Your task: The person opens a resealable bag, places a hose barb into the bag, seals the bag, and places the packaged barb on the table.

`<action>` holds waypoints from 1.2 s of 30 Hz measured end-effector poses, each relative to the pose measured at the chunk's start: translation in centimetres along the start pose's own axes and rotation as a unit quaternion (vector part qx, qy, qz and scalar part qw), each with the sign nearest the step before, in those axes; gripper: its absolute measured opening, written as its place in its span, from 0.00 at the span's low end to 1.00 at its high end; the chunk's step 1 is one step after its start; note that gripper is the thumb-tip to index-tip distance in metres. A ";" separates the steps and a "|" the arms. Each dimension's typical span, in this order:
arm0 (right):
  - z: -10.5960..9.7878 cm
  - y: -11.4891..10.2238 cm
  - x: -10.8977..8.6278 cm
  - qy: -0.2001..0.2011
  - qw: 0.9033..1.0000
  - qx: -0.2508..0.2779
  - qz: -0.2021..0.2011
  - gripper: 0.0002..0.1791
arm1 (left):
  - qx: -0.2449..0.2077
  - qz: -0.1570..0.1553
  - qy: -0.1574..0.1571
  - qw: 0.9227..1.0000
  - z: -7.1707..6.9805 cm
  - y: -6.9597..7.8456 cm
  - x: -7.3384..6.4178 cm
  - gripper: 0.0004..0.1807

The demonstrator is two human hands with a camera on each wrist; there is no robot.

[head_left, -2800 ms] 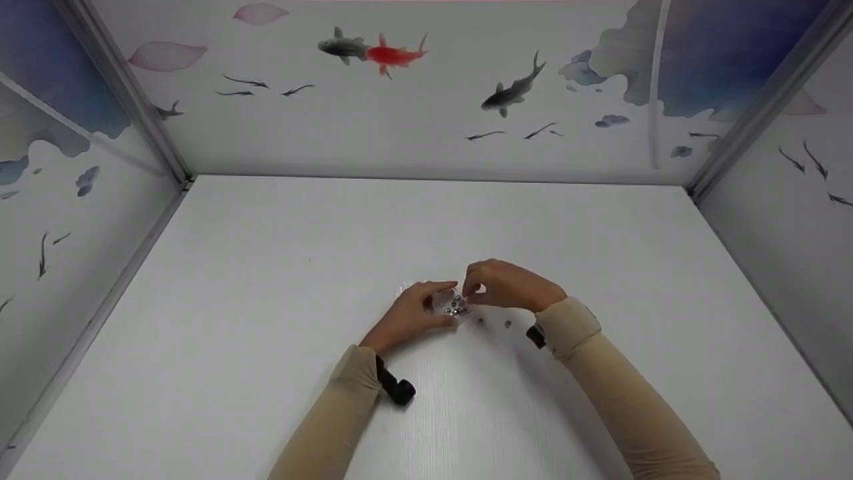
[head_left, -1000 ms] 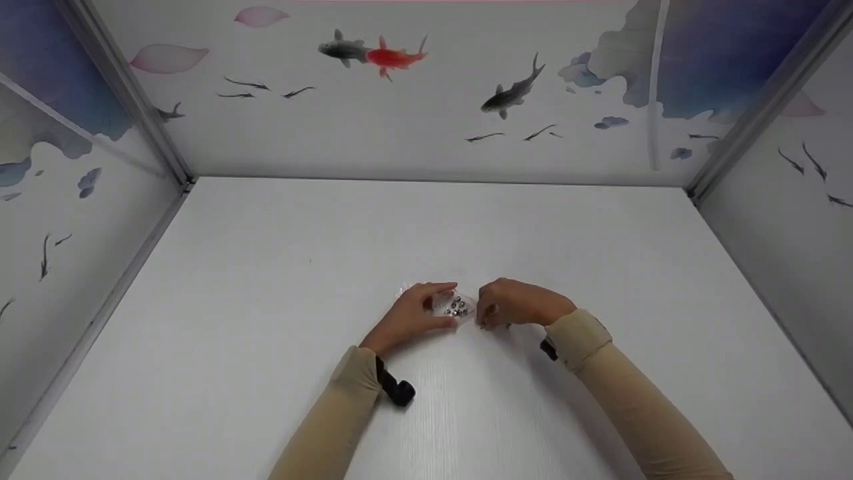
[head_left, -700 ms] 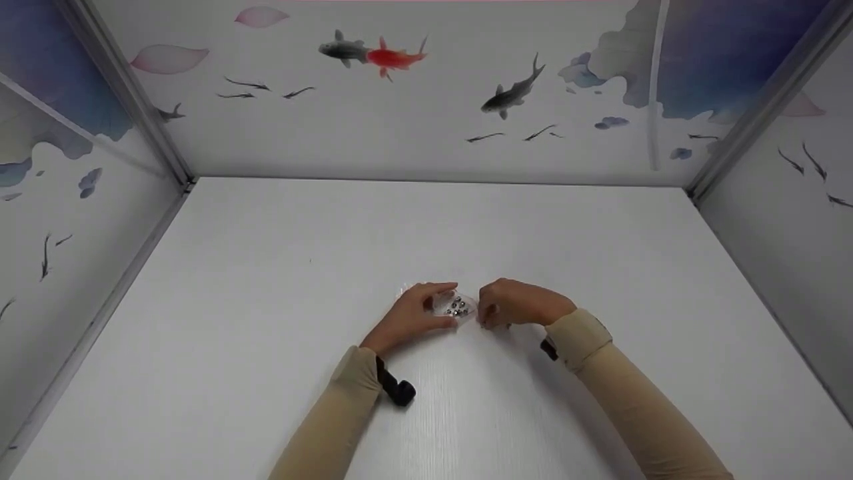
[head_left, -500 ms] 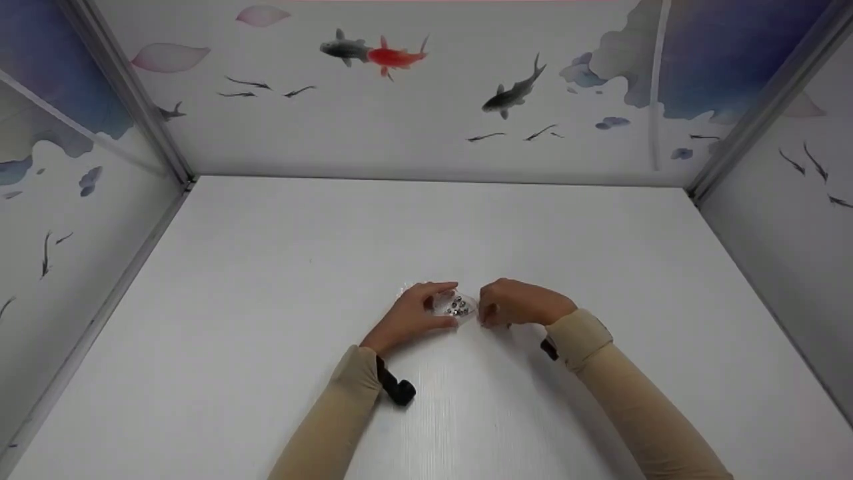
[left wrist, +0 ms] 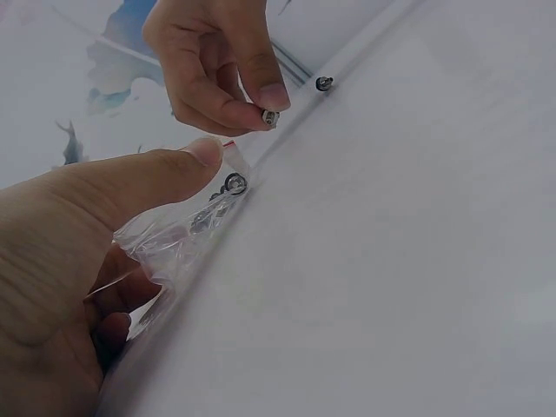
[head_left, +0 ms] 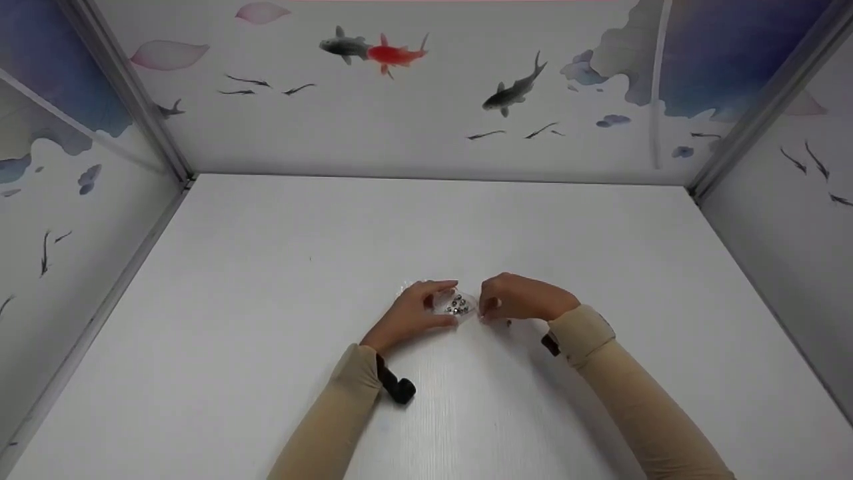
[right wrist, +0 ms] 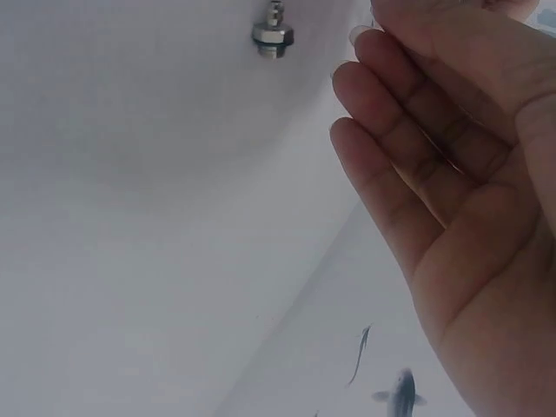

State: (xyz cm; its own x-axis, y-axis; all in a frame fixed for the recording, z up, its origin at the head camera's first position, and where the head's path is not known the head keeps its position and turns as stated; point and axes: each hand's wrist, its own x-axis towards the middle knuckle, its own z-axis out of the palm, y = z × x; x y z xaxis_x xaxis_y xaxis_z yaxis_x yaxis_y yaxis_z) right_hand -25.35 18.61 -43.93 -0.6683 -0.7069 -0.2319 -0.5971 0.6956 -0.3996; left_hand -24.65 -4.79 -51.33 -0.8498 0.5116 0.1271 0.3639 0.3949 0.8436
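Note:
My left hand [head_left: 410,310] holds a clear plastic bag [left wrist: 165,248], thumb on the near side and fingers bent round it. Several small metal grease nipples [head_left: 458,306] lie inside, and the bag's mouth faces right. Just right of the mouth, the thumb and index finger of my right hand [head_left: 523,297] pinch one grease nipple [left wrist: 270,117], seen best in the left wrist view. The other right fingers are loosely bent; the pinching tips are cut off in the right wrist view. Another grease nipple, with a hex collar [right wrist: 274,36], stands on the table below the right hand.
The white table [head_left: 426,227] carries all of this. Printed panels with fish [head_left: 513,93] enclose it at the back and both sides. A black wrist camera [head_left: 400,391] hangs by the left cuff.
From the bag's mouth, my right hand went right and down to the nearer of two loose grease nipples. It has now lifted slightly with that one pinched. The left hand stays put.

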 end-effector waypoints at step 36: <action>-1.9 -1.9 1.7 0.046 0.996 -0.014 -0.071 0.06 | -0.009 -0.001 -0.008 1.000 -0.1 0.1 -0.2 0.35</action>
State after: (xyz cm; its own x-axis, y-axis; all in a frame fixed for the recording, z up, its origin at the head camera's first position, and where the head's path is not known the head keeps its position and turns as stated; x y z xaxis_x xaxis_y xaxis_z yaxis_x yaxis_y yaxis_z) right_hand -26.21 16.38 -41.90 -0.6136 -0.7843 -0.0913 -0.7000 0.5938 -0.3967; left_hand -24.45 -4.97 -51.23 -0.8440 0.5232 0.1178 0.3558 0.3819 0.8530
